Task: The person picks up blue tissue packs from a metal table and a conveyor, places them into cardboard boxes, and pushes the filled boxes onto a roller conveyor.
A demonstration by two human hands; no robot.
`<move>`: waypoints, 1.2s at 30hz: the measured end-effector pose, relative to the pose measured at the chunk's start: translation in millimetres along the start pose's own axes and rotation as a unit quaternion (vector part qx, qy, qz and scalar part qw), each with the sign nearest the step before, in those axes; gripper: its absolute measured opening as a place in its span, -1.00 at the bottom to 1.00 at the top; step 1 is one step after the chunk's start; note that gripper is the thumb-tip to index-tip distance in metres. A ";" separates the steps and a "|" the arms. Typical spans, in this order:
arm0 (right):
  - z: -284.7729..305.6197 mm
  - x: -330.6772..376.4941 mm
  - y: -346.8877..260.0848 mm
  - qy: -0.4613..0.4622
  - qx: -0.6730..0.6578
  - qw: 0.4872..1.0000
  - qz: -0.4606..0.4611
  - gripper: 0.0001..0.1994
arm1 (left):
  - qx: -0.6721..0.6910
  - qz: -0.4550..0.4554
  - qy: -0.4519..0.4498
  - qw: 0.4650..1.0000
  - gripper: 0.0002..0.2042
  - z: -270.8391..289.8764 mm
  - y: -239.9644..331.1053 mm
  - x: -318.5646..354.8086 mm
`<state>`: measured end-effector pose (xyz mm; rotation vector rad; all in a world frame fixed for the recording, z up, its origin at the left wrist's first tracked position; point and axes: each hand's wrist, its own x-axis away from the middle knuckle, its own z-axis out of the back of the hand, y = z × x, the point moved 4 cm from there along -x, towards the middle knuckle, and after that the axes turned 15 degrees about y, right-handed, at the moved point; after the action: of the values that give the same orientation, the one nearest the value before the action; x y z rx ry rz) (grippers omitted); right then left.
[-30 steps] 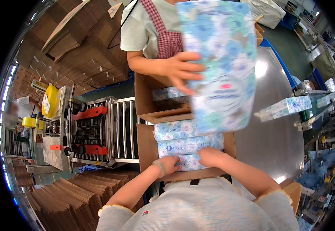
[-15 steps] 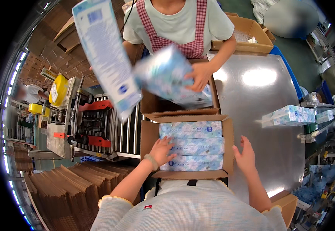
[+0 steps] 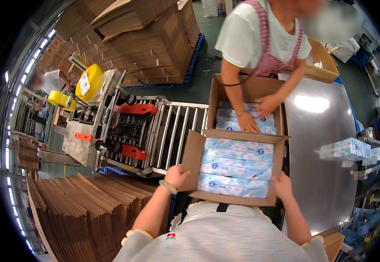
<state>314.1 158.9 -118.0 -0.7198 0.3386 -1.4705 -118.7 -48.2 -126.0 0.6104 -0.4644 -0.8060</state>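
Head view: near carton sits open, tilted slightly, between roller conveyor and metal table's left edge. Three floral packs fill it, stacked front to back. Risk, my read: uneven pull on the flap skews or tears the carton, or its far edge catches the far carton, where a co-worker's hands are. Left hand: fingers curled, clamped on left flap's outer edge. Right hand: at right rim by near-right corner, finger gap and grip unclear.
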 end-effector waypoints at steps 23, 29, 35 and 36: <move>-276.2 17.4 -251.0 -0.178 0.159 0.900 0.365 0.19 | -0.295 -0.139 0.079 0.942 0.08 103.8 -91.8 -106.9; -303.8 39.0 -144.2 -0.174 -0.184 0.966 -0.048 0.26 | -0.208 -0.246 0.255 0.912 -0.15 116.1 2.2 -135.8; -313.8 59.3 -118.7 -0.390 -0.205 0.862 -0.250 0.07 | -0.177 -0.136 0.179 0.958 -0.35 69.3 -81.9 -56.6; -316.5 61.1 -121.7 -0.406 -0.241 0.838 -0.274 0.08 | -0.176 -0.151 0.183 0.955 -0.33 53.5 -100.9 -36.6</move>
<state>29.9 32.8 -266.4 -1.8897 -0.1963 -1.4502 -225.6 -91.5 -158.9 0.4875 0.1186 -1.0116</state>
